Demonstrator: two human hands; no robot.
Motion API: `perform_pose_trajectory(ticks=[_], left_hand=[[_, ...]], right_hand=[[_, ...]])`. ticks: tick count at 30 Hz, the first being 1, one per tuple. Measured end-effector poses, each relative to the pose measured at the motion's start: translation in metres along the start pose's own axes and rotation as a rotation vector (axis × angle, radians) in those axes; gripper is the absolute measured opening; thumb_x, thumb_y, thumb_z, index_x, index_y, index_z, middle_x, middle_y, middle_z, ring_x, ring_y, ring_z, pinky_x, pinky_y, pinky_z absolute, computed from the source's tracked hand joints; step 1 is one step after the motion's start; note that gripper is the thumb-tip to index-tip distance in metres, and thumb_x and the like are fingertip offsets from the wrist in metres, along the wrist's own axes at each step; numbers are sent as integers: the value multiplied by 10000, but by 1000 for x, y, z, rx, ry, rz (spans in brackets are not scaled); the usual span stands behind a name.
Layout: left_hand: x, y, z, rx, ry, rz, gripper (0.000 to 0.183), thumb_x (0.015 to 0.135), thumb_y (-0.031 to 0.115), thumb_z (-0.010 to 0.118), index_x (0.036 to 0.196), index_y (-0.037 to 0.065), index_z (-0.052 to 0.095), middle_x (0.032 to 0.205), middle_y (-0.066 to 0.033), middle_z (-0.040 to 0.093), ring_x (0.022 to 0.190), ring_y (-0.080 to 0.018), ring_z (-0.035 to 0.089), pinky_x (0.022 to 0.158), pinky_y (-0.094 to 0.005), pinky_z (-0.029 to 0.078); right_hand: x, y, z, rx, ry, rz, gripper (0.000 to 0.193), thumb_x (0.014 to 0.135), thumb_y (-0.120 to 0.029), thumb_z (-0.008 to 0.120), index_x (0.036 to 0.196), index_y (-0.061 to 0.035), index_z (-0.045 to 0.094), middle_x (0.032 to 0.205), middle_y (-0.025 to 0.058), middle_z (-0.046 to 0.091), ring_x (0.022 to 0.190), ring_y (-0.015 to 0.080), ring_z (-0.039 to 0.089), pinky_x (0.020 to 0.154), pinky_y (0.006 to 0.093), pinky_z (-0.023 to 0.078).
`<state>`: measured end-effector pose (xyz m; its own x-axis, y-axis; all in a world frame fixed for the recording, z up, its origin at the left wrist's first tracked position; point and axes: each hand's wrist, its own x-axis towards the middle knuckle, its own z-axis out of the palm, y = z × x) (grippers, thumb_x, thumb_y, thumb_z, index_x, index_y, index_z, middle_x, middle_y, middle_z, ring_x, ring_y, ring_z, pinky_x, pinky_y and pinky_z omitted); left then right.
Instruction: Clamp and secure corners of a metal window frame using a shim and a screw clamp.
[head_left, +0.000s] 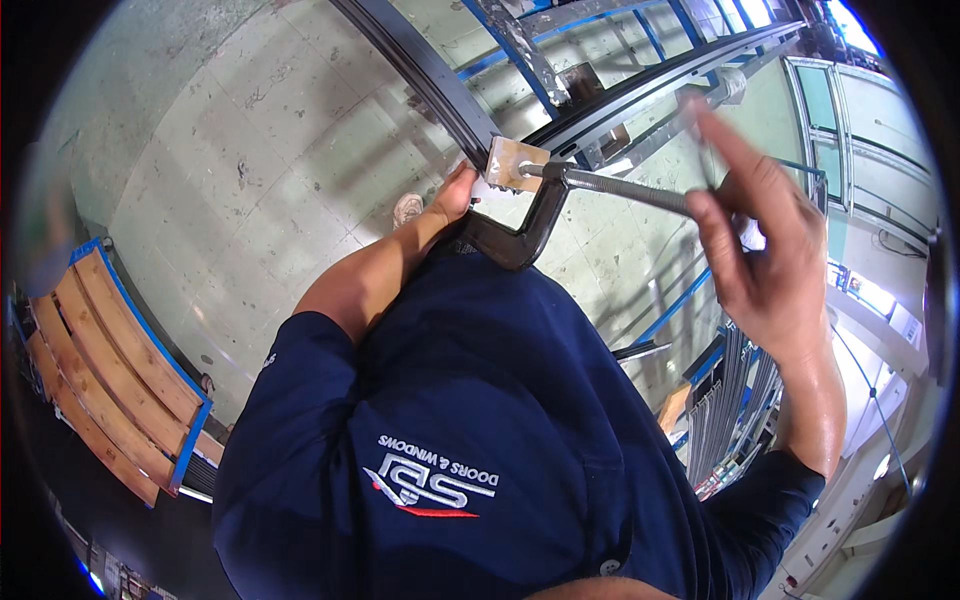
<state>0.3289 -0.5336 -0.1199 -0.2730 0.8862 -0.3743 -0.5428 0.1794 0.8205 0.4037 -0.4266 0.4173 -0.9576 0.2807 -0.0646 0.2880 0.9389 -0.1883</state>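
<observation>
A dark C-clamp [523,240] sits at the corner where two dark metal profiles meet. Its long threaded screw [620,186] points right, and its tip presses on a small wooden block [507,165]. The block lies against the end of the left profile [425,70]; the right profile [640,90] runs away to the far right. My left hand [456,193] is closed at the corner, beside the block and the clamp's frame; its fingertips are partly hidden. At the screw's outer end, my right hand [765,245] has thumb and forefinger apart, the forefinger blurred by motion.
Blue metal racks [520,50] stand beyond the profiles. Wooden planks in a blue frame [110,370] are at the left. Long grey profiles [715,420] are stacked at the lower right, and a white-framed glazed panel [825,120] stands at the far right. Pale tiles [240,190] cover the floor.
</observation>
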Motion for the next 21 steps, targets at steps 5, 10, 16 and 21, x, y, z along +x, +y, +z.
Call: perform_pose_trajectory(ticks=[5,10,16,21], left_hand=[[-4,19,6,-85,-15,-166,401,1028,246,374,1332,55,554,1278,-93,576,949,-164,623,664,-286,537],[9,-13,-1,-10,-40,-11,378,1005,210,409,1293,25,568,1286,-147,565,997,-211,629,696,-316,562],[17,-34,-11,268,-44,120,223,970,123,467,1093,-26,578,1281,-224,543,1056,-321,618,756,-354,589],[4,-6,-2,230,-4,93,218,932,91,519,1113,-26,557,1243,-242,544,1073,-387,605,877,-399,559]], right_hand=[[-5,1,3,489,30,428,545,1043,-289,544,1526,-85,394,831,59,652,497,79,458,544,281,428],[5,3,-30,-528,24,-237,547,773,-67,761,1255,-315,690,1263,3,681,1364,185,493,1128,433,455],[1,20,-23,-491,-115,-279,480,764,-269,778,1228,-178,695,1177,12,720,970,168,659,1065,446,444],[-9,7,0,1,-40,45,658,859,-308,724,1453,-106,525,934,102,693,600,195,508,669,381,498]])
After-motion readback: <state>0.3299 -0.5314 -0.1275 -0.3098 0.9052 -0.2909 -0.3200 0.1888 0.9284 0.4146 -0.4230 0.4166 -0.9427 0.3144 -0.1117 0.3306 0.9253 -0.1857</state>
